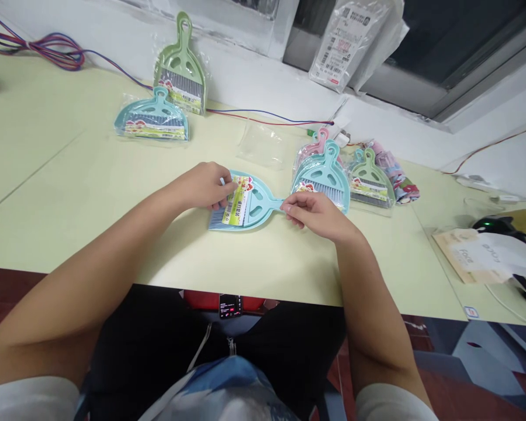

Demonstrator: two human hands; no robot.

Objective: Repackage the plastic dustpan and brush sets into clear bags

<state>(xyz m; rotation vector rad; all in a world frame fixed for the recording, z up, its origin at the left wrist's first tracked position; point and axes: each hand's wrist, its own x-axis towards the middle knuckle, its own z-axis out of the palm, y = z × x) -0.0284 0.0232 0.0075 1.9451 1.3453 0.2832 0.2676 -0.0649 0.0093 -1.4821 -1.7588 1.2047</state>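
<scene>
A light-blue dustpan and brush set point(256, 204) lies on the table in front of me, its handle pointing right. Across its brush sits a printed label card point(238, 202). My left hand point(208, 186) is at the set's left end, thumb on the card and fingers curled at the edge of the pan. My right hand point(309, 213) pinches the end of the handle. No plastic bag shows around this set. Behind it lies a clear plastic bag point(262, 143), flat on the table.
Bagged sets stand behind: green point(182, 67) and blue point(151, 120) at left, blue point(324, 172), pink point(319, 143) and green point(370, 178) at right. Cables point(56, 49) run along the wall. A paper package point(473, 257) lies far right; a phone point(230, 306) is below the table edge.
</scene>
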